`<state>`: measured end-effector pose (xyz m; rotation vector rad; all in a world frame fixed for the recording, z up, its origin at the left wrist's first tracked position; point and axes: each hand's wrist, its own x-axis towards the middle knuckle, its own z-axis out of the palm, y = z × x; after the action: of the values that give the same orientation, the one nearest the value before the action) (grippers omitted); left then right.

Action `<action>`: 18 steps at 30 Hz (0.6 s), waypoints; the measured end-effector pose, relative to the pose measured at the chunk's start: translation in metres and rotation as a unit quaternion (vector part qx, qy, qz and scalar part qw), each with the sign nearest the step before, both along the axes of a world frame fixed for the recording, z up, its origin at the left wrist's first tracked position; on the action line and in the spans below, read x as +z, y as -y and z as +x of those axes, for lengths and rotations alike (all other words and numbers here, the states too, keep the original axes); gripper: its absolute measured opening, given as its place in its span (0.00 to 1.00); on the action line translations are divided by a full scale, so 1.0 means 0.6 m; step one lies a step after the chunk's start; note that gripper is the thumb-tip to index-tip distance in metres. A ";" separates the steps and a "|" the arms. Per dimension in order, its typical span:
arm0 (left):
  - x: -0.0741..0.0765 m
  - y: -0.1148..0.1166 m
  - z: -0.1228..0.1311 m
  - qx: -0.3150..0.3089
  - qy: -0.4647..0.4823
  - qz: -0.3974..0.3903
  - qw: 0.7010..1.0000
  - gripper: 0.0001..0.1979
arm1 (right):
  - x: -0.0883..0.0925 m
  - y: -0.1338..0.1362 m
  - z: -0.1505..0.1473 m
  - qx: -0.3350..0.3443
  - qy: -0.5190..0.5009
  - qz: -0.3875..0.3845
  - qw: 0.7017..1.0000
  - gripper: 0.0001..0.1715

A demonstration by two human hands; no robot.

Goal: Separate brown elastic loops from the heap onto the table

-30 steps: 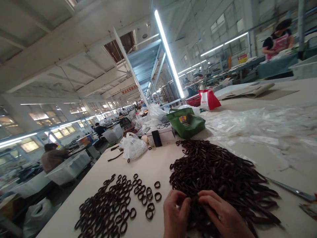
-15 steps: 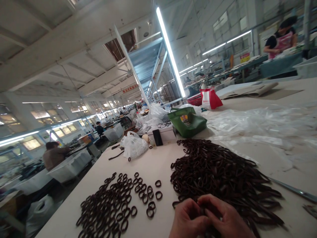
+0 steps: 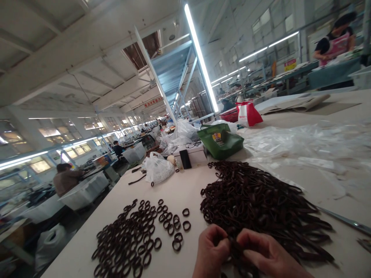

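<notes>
Both hands work close together at the front edge of a heap of dark brown strap loops [image 3: 249, 193]. My left hand [image 3: 213, 247] is closed, with thumb and fingers pinching a dark brown strap [image 3: 235, 247]. My right hand [image 3: 262, 251] pinches the same dark piece from the other side. Its exact shape is partly hidden by the fingers and blends into the heap behind. To the left, many small dark brown rings [image 3: 127, 239] lie spread on the pale table [image 3: 171, 266].
A green bag [image 3: 222, 141], a white box [image 3: 197, 156] with a black phone [image 3: 185, 159], and a white plastic bag [image 3: 159, 168] stand behind. Clear plastic sheets [image 3: 304, 143] and a metal tool [image 3: 344, 220] lie right. Co-workers sit or stand farther off, one in a pink apron [image 3: 337, 48].
My hands have drawn slightly apart, and more of the dark strap shows between them. The view has shifted a little; the heap and rings look unchanged.
</notes>
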<state>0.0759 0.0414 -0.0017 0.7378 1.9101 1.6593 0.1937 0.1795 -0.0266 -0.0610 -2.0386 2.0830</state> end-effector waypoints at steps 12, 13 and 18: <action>-0.041 -0.005 0.009 -0.011 -0.090 0.025 0.996 0.07 | -0.005 0.008 -0.004 -0.137 -0.122 0.304 0.935 0.11; -0.045 -0.007 0.011 -0.010 -0.098 0.023 0.995 0.06 | -0.009 0.009 -0.003 -0.152 -0.119 0.323 0.927 0.11; -0.052 -0.011 0.022 0.006 -0.158 -0.030 0.987 0.04 | -0.036 0.015 -0.008 -0.245 -0.075 0.384 0.887 0.08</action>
<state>0.0891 0.0480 -0.0326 1.0161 2.1727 1.5568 0.1887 0.1704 -0.0482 -0.2399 -2.2851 0.8794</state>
